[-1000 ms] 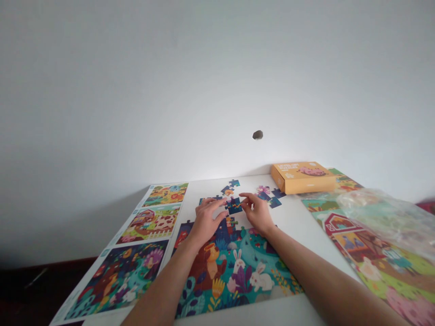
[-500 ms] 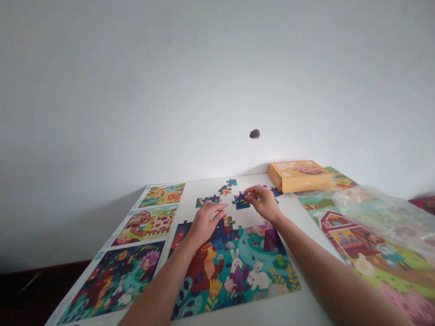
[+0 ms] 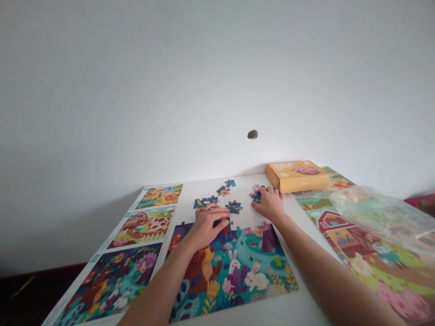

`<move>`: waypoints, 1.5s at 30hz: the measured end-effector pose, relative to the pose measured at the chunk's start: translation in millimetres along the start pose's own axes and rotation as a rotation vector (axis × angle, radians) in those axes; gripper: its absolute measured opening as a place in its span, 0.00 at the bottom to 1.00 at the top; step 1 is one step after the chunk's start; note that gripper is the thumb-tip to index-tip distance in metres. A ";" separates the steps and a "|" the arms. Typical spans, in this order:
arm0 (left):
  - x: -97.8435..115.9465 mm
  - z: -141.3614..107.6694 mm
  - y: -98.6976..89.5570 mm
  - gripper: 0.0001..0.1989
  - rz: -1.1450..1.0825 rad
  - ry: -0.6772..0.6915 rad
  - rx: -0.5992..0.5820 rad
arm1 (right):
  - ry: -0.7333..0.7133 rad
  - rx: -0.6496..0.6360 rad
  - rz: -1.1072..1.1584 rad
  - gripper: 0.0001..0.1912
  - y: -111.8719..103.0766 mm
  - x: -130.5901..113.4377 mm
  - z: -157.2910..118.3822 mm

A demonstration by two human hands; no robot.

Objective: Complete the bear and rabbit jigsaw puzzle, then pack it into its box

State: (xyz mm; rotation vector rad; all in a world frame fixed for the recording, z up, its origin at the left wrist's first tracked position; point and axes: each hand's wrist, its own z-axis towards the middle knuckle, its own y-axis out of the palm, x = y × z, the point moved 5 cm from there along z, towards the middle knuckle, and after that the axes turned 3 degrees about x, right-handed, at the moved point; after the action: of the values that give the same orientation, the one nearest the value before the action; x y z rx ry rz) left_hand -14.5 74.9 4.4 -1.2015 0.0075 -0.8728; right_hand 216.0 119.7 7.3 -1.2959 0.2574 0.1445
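Note:
A partly joined jigsaw puzzle (image 3: 244, 267) with rabbits and a bear lies in front of me. My left hand (image 3: 208, 225) rests over its upper left edge, fingers stretched out and thumb apart, covering part of the top row. Further back, my right hand (image 3: 271, 204) has thumb and fingers bent around a dark blue and pink puzzle piece (image 3: 257, 194), just in front of the yellow box; its fingertips are partly hidden. Between the hands lies a loose dark blue piece (image 3: 234, 207). More loose pieces (image 3: 205, 202) lie beyond my left hand, with an orange-marked one (image 3: 223, 190) and a teal one (image 3: 230, 183) behind.
A yellow puzzle box (image 3: 299, 176) stands against the wall at the back right. Picture sheets (image 3: 115, 280) line the left side of the white table. At right, a farm picture (image 3: 367, 253) lies partly under a clear plastic bag (image 3: 384, 213).
My right hand has moved right, from the dark blue piece to the pieces by the box. That dark blue piece now lies free, slightly nearer. My left hand has lowered slightly toward the puzzle.

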 end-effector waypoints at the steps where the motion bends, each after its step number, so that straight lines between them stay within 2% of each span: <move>1: -0.9 -0.2 0.5 0.11 0.010 -0.011 0.003 | 0.001 -0.013 -0.008 0.26 1.8 0.8 0.3; 5: -6.6 -0.5 0.2 0.11 0.086 -0.101 0.033 | -0.022 -0.018 0.020 0.23 7.4 -0.5 1.0; 8: -14.0 -2.0 -1.1 0.11 0.171 -0.210 0.071 | -0.039 0.027 0.089 0.24 7.9 -1.7 2.6; 11: -20.2 -3.7 -1.8 0.11 0.208 -0.271 0.105 | -0.069 0.097 0.313 0.21 8.2 -1.7 6.6; 14: -22.0 -3.8 -2.6 0.12 0.200 -0.264 0.137 | -0.024 0.093 0.652 0.14 15.2 0.7 11.0; 19: -12.4 -0.2 -5.6 0.19 0.111 -0.148 0.176 | 0.034 -0.054 1.086 0.13 28.6 -12.7 6.1; 23: -2.9 2.3 -8.1 0.15 -0.024 -0.041 0.190 | 0.018 -0.218 1.212 0.15 29.9 -32.9 -5.6; 26: -2.0 2.4 -10.8 0.13 -0.057 -0.036 0.216 | -0.030 -0.322 1.270 0.15 28.6 -43.3 -12.3; 29: -3.3 2.0 -11.7 0.10 -0.060 -0.054 0.215 | -0.065 -0.394 1.311 0.16 28.0 -48.7 -16.9; 35: -2.6 2.1 -11.5 0.06 -0.065 -0.048 0.213 | -0.095 -0.423 1.278 0.13 26.8 -49.7 -19.7; 41: 2.1 2.5 -4.5 0.02 -0.044 -0.031 0.091 | -0.307 -0.321 0.907 0.06 19.2 -42.0 -15.3; 45: 3.3 2.7 -0.8 0.04 -0.073 -0.016 0.022 | -0.300 -0.325 0.799 0.06 23.0 -36.8 -12.2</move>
State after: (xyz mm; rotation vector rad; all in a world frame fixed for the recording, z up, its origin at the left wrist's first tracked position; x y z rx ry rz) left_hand -11.6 75.1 7.5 -1.1936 -0.0588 -0.9249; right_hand 173.5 115.6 -7.2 -1.4057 0.4968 1.0874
